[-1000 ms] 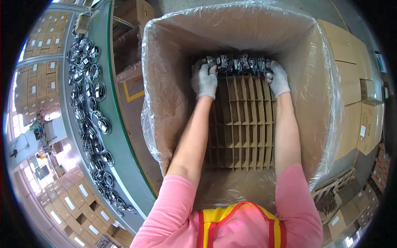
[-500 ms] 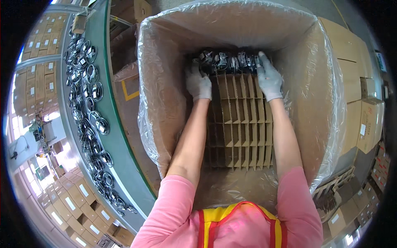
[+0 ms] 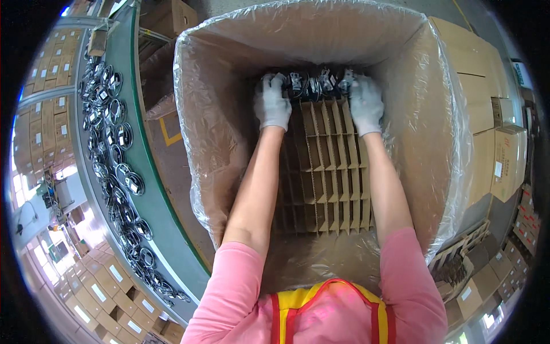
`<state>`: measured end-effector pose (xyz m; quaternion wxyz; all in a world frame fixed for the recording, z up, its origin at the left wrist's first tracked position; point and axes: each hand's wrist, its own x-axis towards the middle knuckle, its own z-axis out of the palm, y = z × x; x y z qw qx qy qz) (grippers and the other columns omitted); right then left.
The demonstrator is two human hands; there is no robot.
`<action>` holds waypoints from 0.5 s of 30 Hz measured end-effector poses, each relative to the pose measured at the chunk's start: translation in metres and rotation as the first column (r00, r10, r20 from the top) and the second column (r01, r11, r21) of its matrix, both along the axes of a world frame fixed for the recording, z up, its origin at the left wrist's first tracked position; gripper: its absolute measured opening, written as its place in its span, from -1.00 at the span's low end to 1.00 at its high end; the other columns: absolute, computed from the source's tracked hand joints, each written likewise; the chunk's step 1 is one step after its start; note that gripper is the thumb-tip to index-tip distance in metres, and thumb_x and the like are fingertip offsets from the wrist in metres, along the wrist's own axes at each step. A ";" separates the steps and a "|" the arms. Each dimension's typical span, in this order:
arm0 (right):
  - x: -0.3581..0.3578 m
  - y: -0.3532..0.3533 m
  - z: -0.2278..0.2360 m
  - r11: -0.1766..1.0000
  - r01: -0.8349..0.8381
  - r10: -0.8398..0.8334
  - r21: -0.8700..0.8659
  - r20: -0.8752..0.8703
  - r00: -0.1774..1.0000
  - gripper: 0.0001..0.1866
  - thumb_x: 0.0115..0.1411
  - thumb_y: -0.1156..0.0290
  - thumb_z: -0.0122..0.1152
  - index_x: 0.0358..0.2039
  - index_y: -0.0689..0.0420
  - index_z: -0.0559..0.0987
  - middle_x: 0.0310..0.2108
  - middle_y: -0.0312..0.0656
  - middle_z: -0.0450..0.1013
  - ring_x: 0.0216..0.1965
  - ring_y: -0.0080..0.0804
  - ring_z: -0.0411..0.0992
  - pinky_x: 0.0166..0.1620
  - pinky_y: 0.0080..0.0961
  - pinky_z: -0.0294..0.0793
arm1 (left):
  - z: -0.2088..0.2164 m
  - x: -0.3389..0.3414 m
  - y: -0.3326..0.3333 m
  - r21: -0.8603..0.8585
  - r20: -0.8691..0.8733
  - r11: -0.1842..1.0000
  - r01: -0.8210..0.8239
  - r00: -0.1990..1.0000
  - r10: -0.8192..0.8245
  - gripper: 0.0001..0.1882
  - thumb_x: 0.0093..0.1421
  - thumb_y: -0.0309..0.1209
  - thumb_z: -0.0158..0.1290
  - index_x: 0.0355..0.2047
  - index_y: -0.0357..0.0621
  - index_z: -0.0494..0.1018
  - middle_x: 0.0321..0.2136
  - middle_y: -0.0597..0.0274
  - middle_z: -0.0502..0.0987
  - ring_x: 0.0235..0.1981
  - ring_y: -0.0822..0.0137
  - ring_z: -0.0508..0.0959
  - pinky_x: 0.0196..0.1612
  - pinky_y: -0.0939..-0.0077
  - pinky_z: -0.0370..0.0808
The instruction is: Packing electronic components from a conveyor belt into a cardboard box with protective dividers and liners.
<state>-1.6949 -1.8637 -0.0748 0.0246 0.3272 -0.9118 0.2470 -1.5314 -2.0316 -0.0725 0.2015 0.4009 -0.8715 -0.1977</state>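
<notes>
Inside a large carton lined with clear plastic [image 3: 189, 123], a row of black coiled cables [image 3: 314, 86] with pale labels lies along the far end of a cardboard divider grid [image 3: 329, 169]. My left hand [image 3: 272, 103], in a pale glove, is at the row's left end, its fingers stretched forward beside the coils. At the right end is my right hand [image 3: 365, 104], also gloved, its fingers against the coils and smeared by motion. Whether it grips one is unclear. The grid's visible cells show no cables in them.
On the left, a green conveyor belt [image 3: 152, 198] carries a long heap of coiled black cables [image 3: 117, 143]. Cardboard boxes [image 3: 478, 106] stand close against the carton's right side. Stacked cartons [image 3: 97, 284] fill the lower left.
My right hand has moved left and inward, over the right end of the cable row. My left hand has turned so its fingers point forward. The whole view has shifted slightly.
</notes>
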 end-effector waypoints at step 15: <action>0.017 -0.040 -0.018 0.977 -0.214 0.212 -0.008 -0.095 0.973 -0.20 -0.05 0.26 0.25 0.24 0.02 0.22 0.15 0.02 0.26 0.08 0.06 0.28 0.15 -0.13 0.28 | -0.018 0.011 0.020 0.314 -0.136 0.929 -0.196 0.959 0.249 -0.63 -0.05 -0.43 0.16 -0.17 -0.14 0.47 -0.18 -0.03 0.50 -0.03 -0.11 0.40 -0.05 0.07 0.39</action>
